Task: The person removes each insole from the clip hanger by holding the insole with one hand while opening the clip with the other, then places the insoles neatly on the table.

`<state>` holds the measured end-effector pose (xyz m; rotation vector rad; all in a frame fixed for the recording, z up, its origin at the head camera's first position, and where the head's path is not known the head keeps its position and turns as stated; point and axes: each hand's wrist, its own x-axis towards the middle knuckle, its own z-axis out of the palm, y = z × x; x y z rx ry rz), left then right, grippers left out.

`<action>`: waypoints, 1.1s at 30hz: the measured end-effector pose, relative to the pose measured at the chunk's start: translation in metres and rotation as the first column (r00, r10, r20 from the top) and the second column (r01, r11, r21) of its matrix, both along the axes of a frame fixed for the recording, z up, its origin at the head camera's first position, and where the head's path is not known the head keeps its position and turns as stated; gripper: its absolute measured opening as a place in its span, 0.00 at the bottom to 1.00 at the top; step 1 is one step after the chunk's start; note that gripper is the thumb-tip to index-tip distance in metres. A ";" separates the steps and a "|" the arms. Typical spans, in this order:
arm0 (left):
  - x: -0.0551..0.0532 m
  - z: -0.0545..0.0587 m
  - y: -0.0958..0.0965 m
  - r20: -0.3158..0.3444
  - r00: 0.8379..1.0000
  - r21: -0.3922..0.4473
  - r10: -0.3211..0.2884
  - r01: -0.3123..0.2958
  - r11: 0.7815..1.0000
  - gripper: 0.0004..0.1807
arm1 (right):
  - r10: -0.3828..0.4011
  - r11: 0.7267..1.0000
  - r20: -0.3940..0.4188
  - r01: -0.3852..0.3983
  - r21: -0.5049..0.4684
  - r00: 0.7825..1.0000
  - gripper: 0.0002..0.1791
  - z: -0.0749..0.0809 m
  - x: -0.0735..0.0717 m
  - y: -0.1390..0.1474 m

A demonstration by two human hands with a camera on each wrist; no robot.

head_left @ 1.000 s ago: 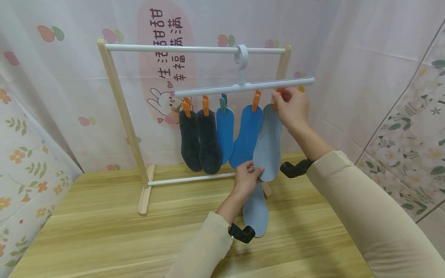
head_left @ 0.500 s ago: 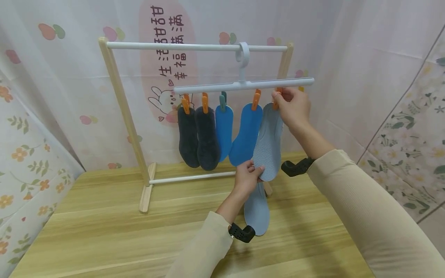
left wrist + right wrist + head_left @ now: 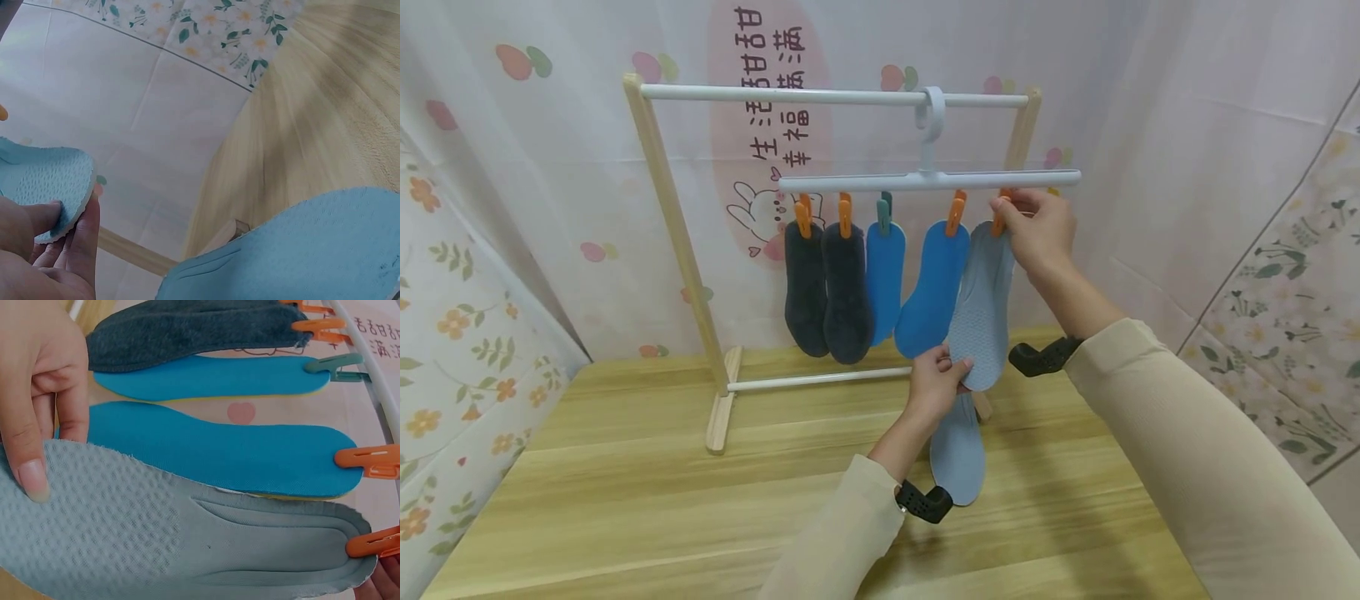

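My right hand (image 3: 1047,232) pinches an orange clothespin (image 3: 998,220) near the right end of a white hanger (image 3: 865,182). The clothespin bites the heel end of a light grey insole (image 3: 983,300), which hangs down with its dimpled face toward me. Lower down, my left hand (image 3: 934,385) grips that insole's toe end, thumb on the front and fingers behind, as the left wrist view shows. A second grey insole (image 3: 958,454) lies below, close to the left wrist. Left of my hands, two blue insoles (image 3: 934,287) and two dark fuzzy insoles (image 3: 847,296) hang from clothespins.
The hanger's hook circles the top rod (image 3: 790,96) of a wooden-post rack (image 3: 673,225) standing on a wood-grain table (image 3: 647,500). Behind the right hand, a yellow clothespin (image 3: 1054,192) peeks out. Patterned curtains (image 3: 1150,233) close off the back and sides.
The hanger's left end has risen, so the bar is now nearly level, and the dark and blue insoles have come up with it. Both hands keep the same hold. The head view has shifted slightly.
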<state>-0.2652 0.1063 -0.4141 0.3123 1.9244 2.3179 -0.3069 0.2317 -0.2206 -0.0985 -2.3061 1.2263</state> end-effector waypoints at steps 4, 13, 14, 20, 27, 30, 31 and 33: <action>0.000 0.000 0.001 -0.002 1.000 0.005 -0.002 0.002 1.000 0.18 | -0.020 1.000 -0.004 0.020 0.005 1.000 0.26 0.001 -0.002 0.000; 0.001 0.001 -0.001 0.017 1.000 0.029 -0.005 0.005 1.000 0.17 | -0.095 0.991 -0.025 0.092 -0.095 0.995 0.22 0.002 -0.005 -0.005; 0.001 0.001 -0.001 0.015 1.000 0.028 -0.004 0.004 1.000 0.17 | -0.098 0.990 -0.030 0.094 -0.104 0.995 0.22 0.002 -0.005 -0.006; 0.003 -0.001 -0.003 0.002 1.000 0.023 -0.008 0.008 1.000 0.16 | -0.096 0.987 -0.047 0.089 -0.133 0.994 0.21 0.001 -0.006 -0.006; 0.006 -0.002 -0.009 -0.006 1.000 -0.005 -0.007 0.007 1.000 0.15 | -0.100 0.988 -0.030 0.095 -0.124 0.995 0.21 -0.001 -0.006 -0.005; 0.008 0.001 -0.015 -0.011 1.000 -0.034 -0.002 0.002 0.999 0.15 | -0.094 0.987 -0.019 0.091 -0.131 0.995 0.22 -0.001 -0.006 -0.005; 0.009 0.002 -0.017 -0.016 1.000 -0.048 -0.004 0.003 0.999 0.15 | -0.092 0.987 -0.017 0.089 -0.136 0.996 0.22 -0.001 -0.006 -0.006; 0.010 0.004 -0.021 -0.020 1.000 -0.052 -0.010 0.009 0.999 0.15 | -0.091 0.986 -0.020 0.087 -0.139 0.996 0.22 -0.001 -0.007 -0.006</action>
